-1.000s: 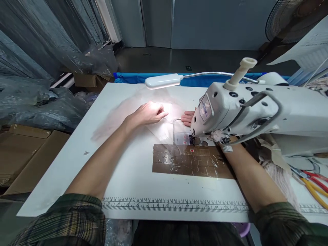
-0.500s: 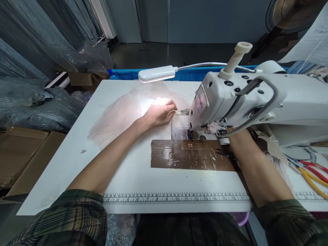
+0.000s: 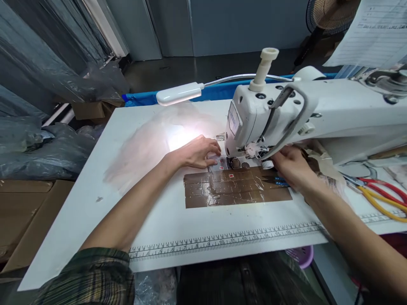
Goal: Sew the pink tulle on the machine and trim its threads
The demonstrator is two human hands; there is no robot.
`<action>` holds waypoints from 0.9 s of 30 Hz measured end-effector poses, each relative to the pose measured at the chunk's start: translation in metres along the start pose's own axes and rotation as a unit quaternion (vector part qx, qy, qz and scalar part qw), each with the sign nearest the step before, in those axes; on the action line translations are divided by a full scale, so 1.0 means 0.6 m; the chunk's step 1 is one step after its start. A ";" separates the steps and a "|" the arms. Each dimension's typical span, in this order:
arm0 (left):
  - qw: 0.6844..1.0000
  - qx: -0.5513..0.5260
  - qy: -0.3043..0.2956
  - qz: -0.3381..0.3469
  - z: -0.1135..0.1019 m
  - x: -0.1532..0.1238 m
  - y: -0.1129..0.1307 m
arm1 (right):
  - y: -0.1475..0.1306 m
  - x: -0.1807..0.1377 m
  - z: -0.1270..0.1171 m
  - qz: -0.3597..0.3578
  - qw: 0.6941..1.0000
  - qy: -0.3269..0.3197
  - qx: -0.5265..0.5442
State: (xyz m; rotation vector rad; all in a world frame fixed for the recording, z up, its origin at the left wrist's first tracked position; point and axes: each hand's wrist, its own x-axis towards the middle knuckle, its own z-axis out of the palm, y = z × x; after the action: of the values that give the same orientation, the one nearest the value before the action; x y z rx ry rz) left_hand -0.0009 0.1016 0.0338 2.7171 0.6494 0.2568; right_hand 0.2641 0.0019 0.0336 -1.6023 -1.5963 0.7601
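Note:
My left hand (image 3: 199,153) rests on the table just left of the needle. Its fingers are bent and pinched on a small clear plastic piece (image 3: 219,164) with red marks, which lies on the needle plate. The white sewing machine (image 3: 254,118) stands over that spot. My right hand (image 3: 290,167) sits under the machine's arm to the right of the needle. Its fingers are curled, partly hidden by the machine, and a small blue thing (image 3: 280,182) shows at its lower edge. A sheer, pale sheet (image 3: 149,142) spreads over the table behind my left hand.
A gooseneck lamp (image 3: 179,93) lights the table. A brown taped patch (image 3: 235,190) lies before the needle, and a printed ruler (image 3: 222,241) runs along the white table's (image 3: 95,203) front edge. Red and yellow-handled tools (image 3: 381,199) lie at right. Cardboard boxes (image 3: 19,212) and plastic bags sit at left.
My left hand has drawn the clear piece rightward from under the lamp to the needle. My right hand has pulled back from behind the machine head to under its arm.

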 end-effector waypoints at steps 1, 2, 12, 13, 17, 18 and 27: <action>1.000 -0.014 0.009 -0.013 0.005 0.000 -0.004 | 0.012 -0.017 -0.007 -0.014 1.000 0.003 -0.013; 0.999 -0.030 0.025 -0.024 0.011 0.000 -0.006 | 0.024 -0.035 -0.013 -0.034 0.999 0.006 -0.034; 0.969 -0.139 0.107 -0.176 0.031 -0.033 0.020 | 0.089 -0.105 -0.036 -0.237 0.939 0.032 -0.247; 0.961 -0.148 0.107 -0.210 0.029 -0.044 0.025 | 0.093 -0.106 -0.035 -0.236 0.936 0.024 -0.261; 0.909 -0.228 0.072 -0.340 0.019 -0.085 0.055 | 0.108 -0.108 -0.027 -0.245 0.928 0.012 -0.281; 0.898 -0.249 0.066 -0.357 0.017 -0.091 0.063 | 0.111 -0.108 -0.025 -0.251 0.926 0.015 -0.280; 0.918 -0.236 0.090 -0.304 -0.019 -0.053 0.099 | 0.113 -0.099 -0.023 -0.270 0.907 0.011 -0.323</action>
State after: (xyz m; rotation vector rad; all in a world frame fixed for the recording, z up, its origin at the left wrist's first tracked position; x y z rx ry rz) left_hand -0.0077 0.0400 0.0627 1.9343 1.2577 0.4375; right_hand 0.3102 -0.0554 -0.0206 -1.4404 -2.2794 -0.1070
